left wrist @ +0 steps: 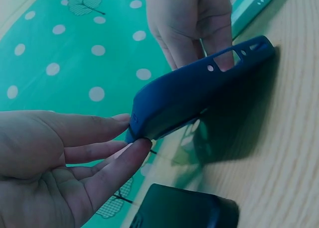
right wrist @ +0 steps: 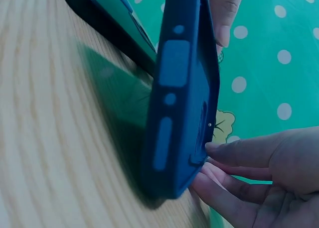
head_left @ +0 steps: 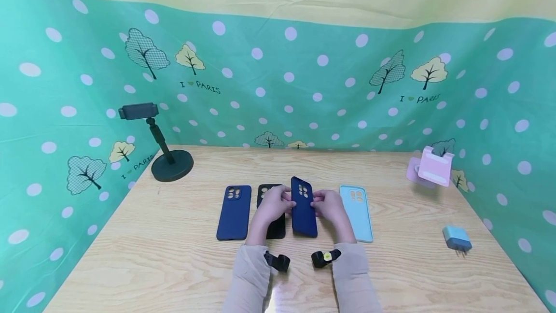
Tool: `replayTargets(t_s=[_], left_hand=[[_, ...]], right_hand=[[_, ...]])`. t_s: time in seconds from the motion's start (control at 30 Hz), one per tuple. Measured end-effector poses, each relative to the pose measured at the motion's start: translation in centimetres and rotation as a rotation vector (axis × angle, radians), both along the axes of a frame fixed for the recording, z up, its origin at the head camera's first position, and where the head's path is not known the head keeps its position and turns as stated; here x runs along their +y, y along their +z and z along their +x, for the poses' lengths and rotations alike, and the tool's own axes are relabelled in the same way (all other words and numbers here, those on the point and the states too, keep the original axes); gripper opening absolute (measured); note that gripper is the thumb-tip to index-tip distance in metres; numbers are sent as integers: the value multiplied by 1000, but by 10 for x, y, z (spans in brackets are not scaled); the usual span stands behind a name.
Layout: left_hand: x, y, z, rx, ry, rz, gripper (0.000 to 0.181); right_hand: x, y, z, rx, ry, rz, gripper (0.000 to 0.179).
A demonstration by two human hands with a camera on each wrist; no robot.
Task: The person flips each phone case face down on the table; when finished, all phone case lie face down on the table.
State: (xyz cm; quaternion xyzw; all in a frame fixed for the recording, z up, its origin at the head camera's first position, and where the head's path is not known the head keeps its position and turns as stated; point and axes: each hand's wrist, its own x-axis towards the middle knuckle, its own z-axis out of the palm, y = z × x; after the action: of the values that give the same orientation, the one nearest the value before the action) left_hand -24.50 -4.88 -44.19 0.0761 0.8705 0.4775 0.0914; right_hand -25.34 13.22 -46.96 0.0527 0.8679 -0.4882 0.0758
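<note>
Green fabric [head_left: 299,62] with pale dots and printed trees encloses a light wood-grain table [head_left: 130,264]. 4 phone cases are arranged side by side near the middle of the table. Held item: dark blue phone case [head_left: 304,214], third from the left, tilted relative to the table, camera cutouts at its far end. Whether its lower edge contacts the table cannot be determined.

Left hand [head_left: 273,203]: fingers and thumb pinch the left edge of this case. Right hand [head_left: 332,205]: fingers and thumb pinch the right edge.

Adjacent items:
- Black phone case [head_left: 276,229]: on the table, partly covered by the left hand.
- Second blue case [head_left: 233,214]: left of the black phone case.
- Light blue case [head_left: 358,216]: just beside the right hand.

Peripheral items: black stand [head_left: 172,164] at the far left; pink stand [head_left: 436,167] at the far right; plug adapter [head_left: 457,238] nearer, with 2 or more prongs.
</note>
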Motion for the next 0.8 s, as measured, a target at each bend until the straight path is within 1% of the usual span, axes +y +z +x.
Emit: replayTargets(t_s=[0.13, 0.43, 0.57, 0.8], left_hand=[[-3, 2, 1, 9, 7, 17, 44], [-6, 5, 0, 24, 13, 51, 43], [-5, 7, 0, 21, 18, 70, 43], [-3, 12, 2, 32, 14, 50, 44]], right_hand=[[-4, 0, 0, -24, 4, -61, 33], [-11, -1, 1, -24, 26, -139, 33], [-13, 0, 2, -30, 39, -153, 33], [-16, -2, 0, -25, 54, -155, 32]])
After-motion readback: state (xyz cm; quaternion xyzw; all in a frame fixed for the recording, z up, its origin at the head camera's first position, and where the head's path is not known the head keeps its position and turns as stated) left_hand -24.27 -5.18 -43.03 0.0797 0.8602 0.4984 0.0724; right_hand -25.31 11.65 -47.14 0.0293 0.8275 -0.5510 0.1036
